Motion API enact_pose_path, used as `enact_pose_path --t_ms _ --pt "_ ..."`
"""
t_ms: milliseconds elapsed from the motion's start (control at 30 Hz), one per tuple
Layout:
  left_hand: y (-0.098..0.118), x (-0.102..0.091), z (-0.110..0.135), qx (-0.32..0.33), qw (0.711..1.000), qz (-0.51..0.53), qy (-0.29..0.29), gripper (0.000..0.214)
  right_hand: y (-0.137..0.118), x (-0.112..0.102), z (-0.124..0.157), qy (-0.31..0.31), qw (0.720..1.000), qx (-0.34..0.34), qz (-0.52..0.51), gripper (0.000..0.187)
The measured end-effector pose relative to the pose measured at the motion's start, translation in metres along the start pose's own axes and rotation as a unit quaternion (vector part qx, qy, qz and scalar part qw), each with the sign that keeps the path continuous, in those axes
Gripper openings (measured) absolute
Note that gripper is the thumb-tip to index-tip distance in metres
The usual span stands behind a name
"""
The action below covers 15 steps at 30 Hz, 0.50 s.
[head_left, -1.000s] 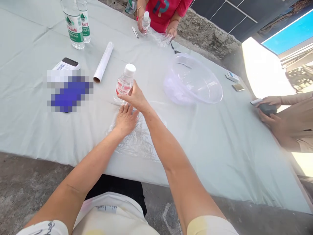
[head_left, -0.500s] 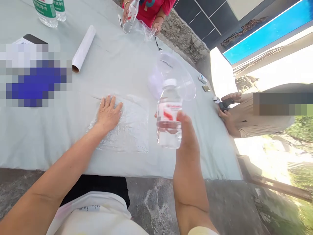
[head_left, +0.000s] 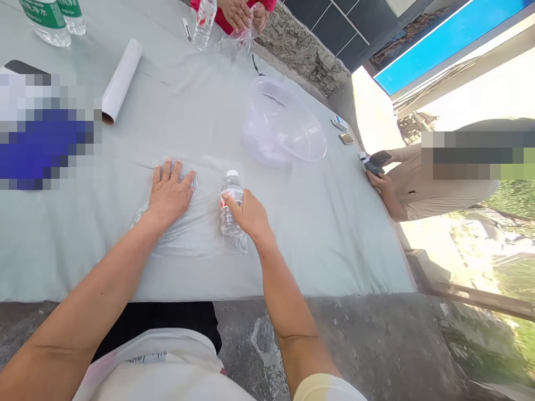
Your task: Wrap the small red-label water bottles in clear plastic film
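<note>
Film (head_left: 198, 236) lies spread on the table (head_left: 326, 234) before you, with the basin (head_left: 264, 146) beyond it and the roll (head_left: 123, 81) off to its far left. Your left hand (head_left: 171, 192) rests palm down on the film, fingers fanned and gripping nothing, while your right hand (head_left: 251, 211) wraps thumb and fingers round the bottle (head_left: 228, 220), upright at the film's right side.

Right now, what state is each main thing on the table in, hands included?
Left hand: spread open, palm down on the plastic film
Right hand: closed around the small bottle
Small bottle: capped
Plastic film: spread out, wrinkled
White roll: lying on its side
Clear basin: open, uncovered
Green-labelled bottles: upright, tops out of frame
</note>
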<state>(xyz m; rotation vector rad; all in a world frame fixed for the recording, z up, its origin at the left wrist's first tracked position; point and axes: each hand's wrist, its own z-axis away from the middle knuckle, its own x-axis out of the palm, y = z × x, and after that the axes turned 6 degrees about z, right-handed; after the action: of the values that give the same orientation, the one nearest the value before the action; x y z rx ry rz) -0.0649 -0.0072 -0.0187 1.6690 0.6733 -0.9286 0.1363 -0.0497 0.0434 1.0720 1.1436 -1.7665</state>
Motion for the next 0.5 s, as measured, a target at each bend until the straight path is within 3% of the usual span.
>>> enact_pose_path --t_ms 100,200,367,500 --pt "0.000 -0.004 -0.001 -0.008 1.000 0.016 0.008 0.050 0.010 0.004 0.000 0.019 0.998 -0.010 -0.053 0.060" --pt "-0.003 -0.010 -0.005 -0.023 0.999 0.043 0.014 0.052 0.027 0.005 0.003 0.065 0.991 0.029 -0.114 0.057" --pt "-0.014 -0.018 -0.013 -0.048 0.987 0.146 0.046 0.053 0.054 0.016 0.019 0.048 0.993 0.098 -0.053 0.044" --pt "-0.024 -0.026 -0.018 -0.085 0.966 0.217 0.113 0.047 0.060 0.027 0.033 0.053 0.995 0.063 -0.052 0.030"
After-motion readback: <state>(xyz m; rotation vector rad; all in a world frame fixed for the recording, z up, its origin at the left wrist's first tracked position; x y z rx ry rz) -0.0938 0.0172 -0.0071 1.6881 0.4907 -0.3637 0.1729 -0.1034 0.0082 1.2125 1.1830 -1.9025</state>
